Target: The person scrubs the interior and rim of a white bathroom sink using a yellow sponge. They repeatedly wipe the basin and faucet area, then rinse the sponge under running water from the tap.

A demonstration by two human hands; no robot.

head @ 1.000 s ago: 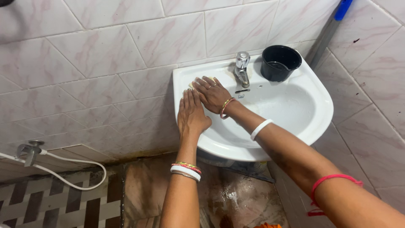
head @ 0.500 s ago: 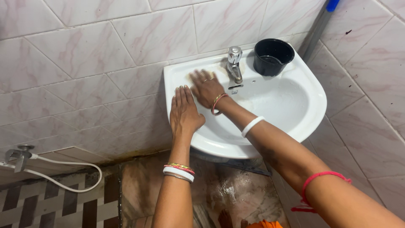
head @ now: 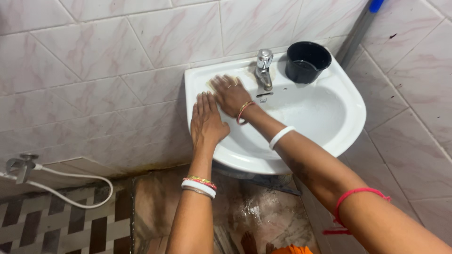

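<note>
The right hand [head: 230,95] presses a pale scrub pad [head: 213,83] flat onto the rear left deck of the white washbasin [head: 348,117], fingers slightly spread (beside the chrome tap [head: 263,68]). The left hand [head: 205,122] rests flat on the left rim, fingers pressed together. A black cup [head: 307,61] stands behind the tap.

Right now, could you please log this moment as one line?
left hand: flat on sink rim | right hand: pressing yellowish pad beside tap | black cup: back right ledge
</note>
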